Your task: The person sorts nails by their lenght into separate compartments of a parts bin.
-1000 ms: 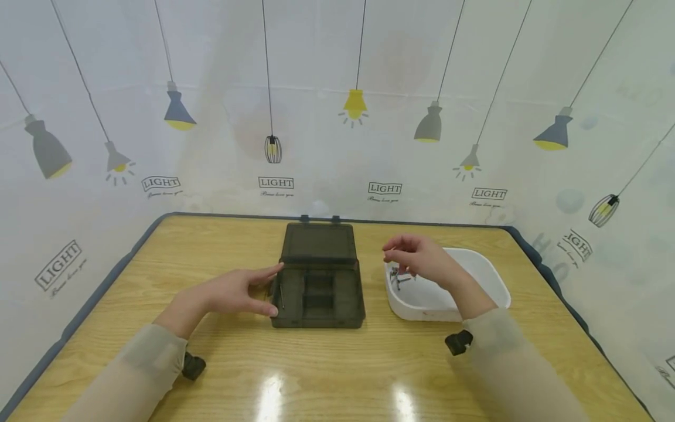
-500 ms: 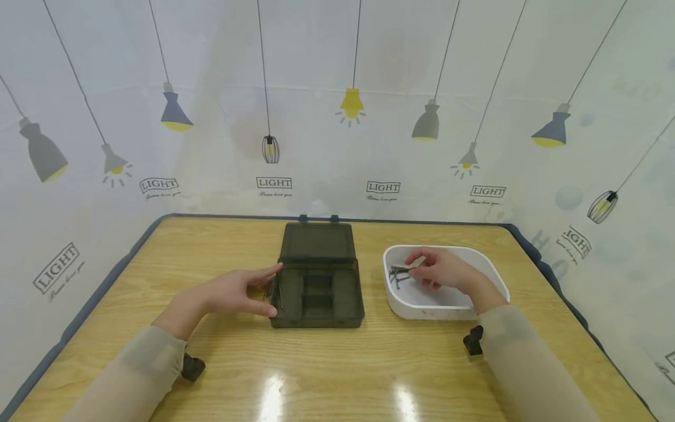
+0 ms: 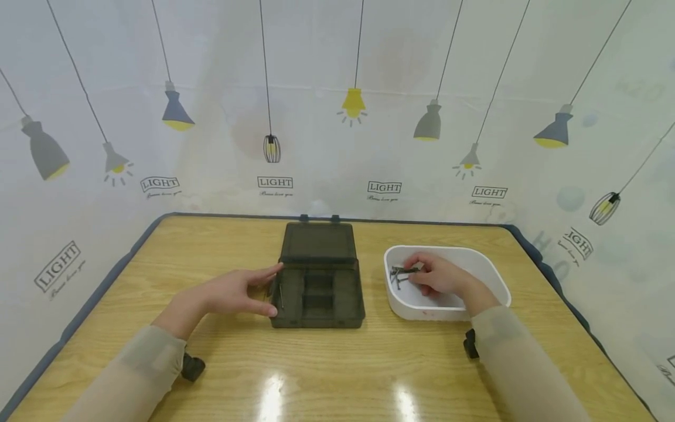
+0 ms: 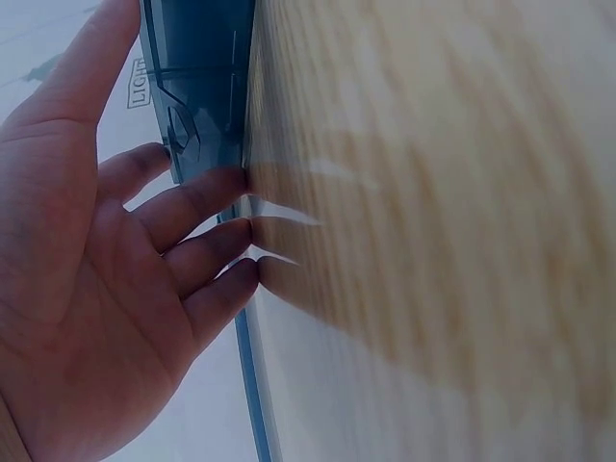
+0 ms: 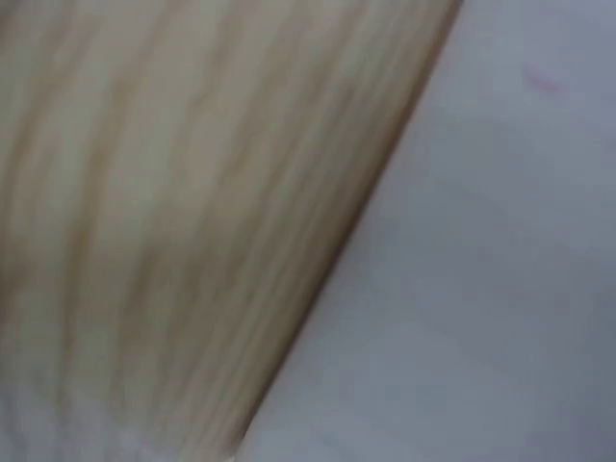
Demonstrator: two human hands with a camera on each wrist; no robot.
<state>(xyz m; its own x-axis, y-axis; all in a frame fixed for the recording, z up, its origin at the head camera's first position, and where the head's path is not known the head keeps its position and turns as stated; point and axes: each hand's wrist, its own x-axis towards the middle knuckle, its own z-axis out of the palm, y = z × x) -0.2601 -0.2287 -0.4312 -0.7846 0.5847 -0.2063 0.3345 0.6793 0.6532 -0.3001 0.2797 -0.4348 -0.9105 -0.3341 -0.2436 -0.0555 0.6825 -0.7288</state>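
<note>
On the wooden table stands a dark translucent plastic box (image 3: 345,299), its lid (image 3: 319,241) folded back. A thin metal piece, seemingly a screw (image 3: 282,296), lies in its left compartment. My left hand (image 3: 227,293) rests against the box's left side, thumb and fingers spread along it. In the left wrist view, the relaxed fingers of this left hand (image 4: 115,260) reach the box's edge (image 4: 207,87). My right hand (image 3: 440,274) is inside the white tray (image 3: 490,275), thumb and forefinger around the ends of several small dark screws (image 3: 398,278). Whether it pinches one is hidden.
The wooden table (image 3: 327,375) ends at a dark edge along the back and sides. Behind it hangs a pale cloth (image 3: 316,53) printed with lamps. In the right wrist view, only tabletop (image 5: 144,192) and the tray's outer wall (image 5: 462,241) show.
My right hand has come from above the tray's left rim down into it, and its thumb and forefinger have closed in on the screws. The left hand and box have not moved.
</note>
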